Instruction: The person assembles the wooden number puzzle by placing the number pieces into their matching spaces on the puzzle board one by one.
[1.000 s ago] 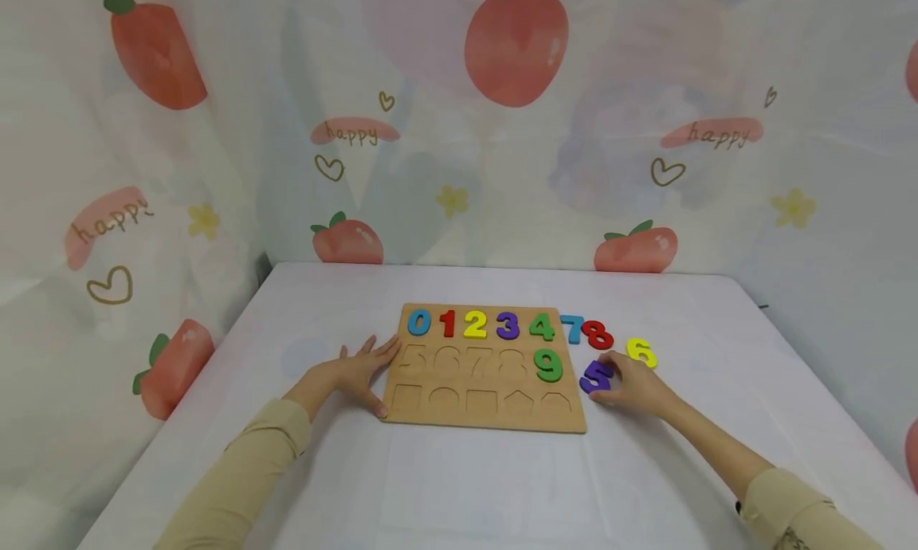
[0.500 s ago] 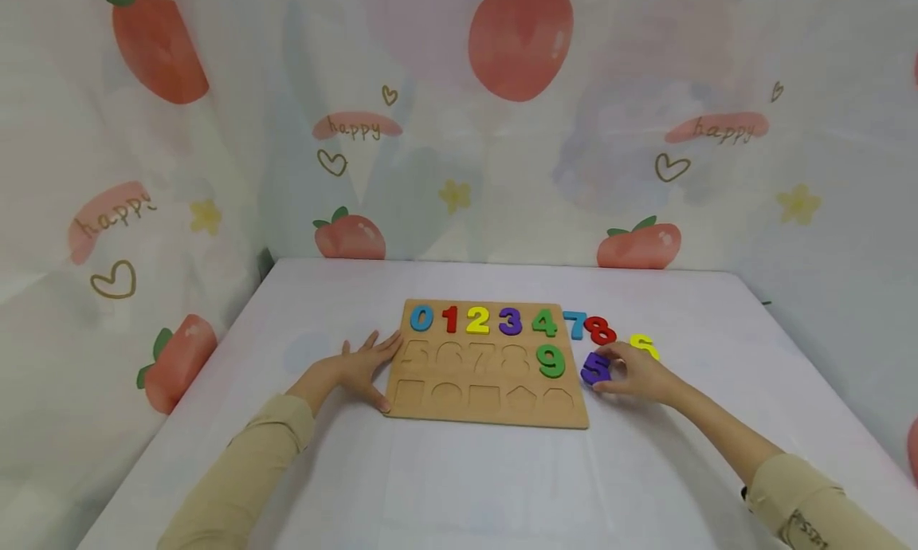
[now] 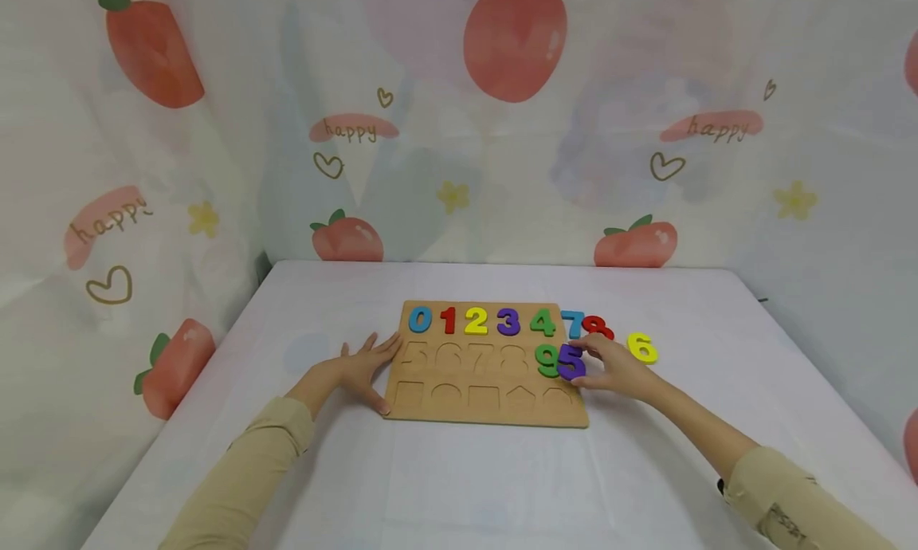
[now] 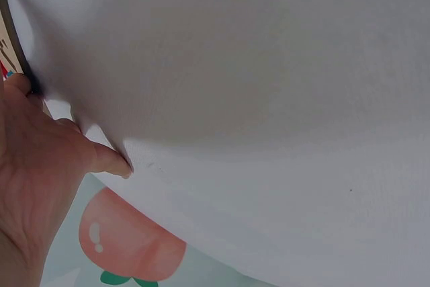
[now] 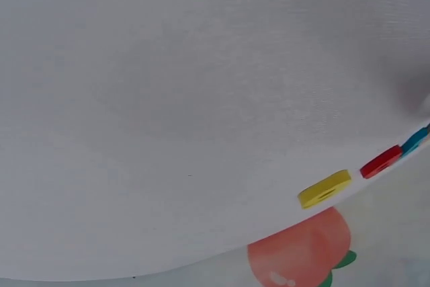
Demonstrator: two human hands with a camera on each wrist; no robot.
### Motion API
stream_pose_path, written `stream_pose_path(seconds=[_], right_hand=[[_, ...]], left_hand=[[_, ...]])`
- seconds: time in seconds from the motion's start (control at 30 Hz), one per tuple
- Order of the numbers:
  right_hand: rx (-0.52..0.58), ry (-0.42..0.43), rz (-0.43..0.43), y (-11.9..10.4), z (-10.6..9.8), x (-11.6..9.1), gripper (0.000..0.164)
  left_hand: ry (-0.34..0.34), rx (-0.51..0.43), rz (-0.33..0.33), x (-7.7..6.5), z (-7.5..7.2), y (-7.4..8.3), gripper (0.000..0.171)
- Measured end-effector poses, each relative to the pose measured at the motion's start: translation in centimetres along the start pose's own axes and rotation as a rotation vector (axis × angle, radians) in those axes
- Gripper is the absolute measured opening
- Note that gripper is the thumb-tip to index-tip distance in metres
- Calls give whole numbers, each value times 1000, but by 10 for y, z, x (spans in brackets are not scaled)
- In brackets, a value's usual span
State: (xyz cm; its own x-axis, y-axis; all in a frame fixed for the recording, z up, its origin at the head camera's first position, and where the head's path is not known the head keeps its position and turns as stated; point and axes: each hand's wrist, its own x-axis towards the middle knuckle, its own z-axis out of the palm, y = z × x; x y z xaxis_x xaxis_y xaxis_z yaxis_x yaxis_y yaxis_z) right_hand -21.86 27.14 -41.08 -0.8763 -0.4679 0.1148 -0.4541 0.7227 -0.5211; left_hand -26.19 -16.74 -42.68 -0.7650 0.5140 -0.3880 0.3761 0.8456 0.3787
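The board (image 3: pixel 430 377) looks like smooth, matt, pale wood. The digits (image 3: pixel 450 321) are smooth and evenly coloured, either plastic or painted wood. Matt, finely textured cloth covers the table (image 3: pixel 459 478); the backdrop (image 3: pixel 545 215) looks like creased printed fabric, the sleeves (image 3: pixel 244 470) matt cloth.

My left hand (image 4: pixel 40 166) occupies the left side of the view with its fingers spread; one fingertip (image 4: pixel 17 83) sits against the dark side of a tan board (image 4: pixel 9 48), while a lower finger (image 4: pixel 107 160) points right over the white tabletop (image 4: pixel 282 126), surface contact indeterminate. Just above that fingertip, a small red patch (image 4: pixel 4 70) shows at the border, cut off and unidentifiable. The tabletop fills most of the field under a broad soft shadow (image 4: pixel 101 92); its lower margin adjoins a pale backdrop (image 4: pixel 205 273) printed with a red fruit (image 4: pixel 134 236) and green leaves (image 4: pixel 114 277).
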Motion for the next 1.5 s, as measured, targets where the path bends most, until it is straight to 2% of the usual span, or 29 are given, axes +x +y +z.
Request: stream_pose_path(seconds=[0.2, 0.43, 0.73, 1.07, 1.27, 1.5], right_hand=[[10, -14, -48, -16, 7, 17, 58], [3, -80, -22, -41, 15, 39, 60], [17, -107, -75, -64, 30, 55, 60], [4, -144, -27, -85, 40, 75, 62], [9, -145, -123, -96, 51, 92, 57], [59, -187, -137, -107, 64, 108, 60]], left_hand=[[-2, -8, -9, -3, 0, -2, 124], [-4, -11, 0, -1, 1, -4, 125], [-16, -2, 6, 2, 3, -6, 126], [-12, -2, 16, 1, 0, -4, 125], [-9, -11, 3, 1, 0, -2, 125], [-7, 7, -1, 2, -1, -3, 125]])
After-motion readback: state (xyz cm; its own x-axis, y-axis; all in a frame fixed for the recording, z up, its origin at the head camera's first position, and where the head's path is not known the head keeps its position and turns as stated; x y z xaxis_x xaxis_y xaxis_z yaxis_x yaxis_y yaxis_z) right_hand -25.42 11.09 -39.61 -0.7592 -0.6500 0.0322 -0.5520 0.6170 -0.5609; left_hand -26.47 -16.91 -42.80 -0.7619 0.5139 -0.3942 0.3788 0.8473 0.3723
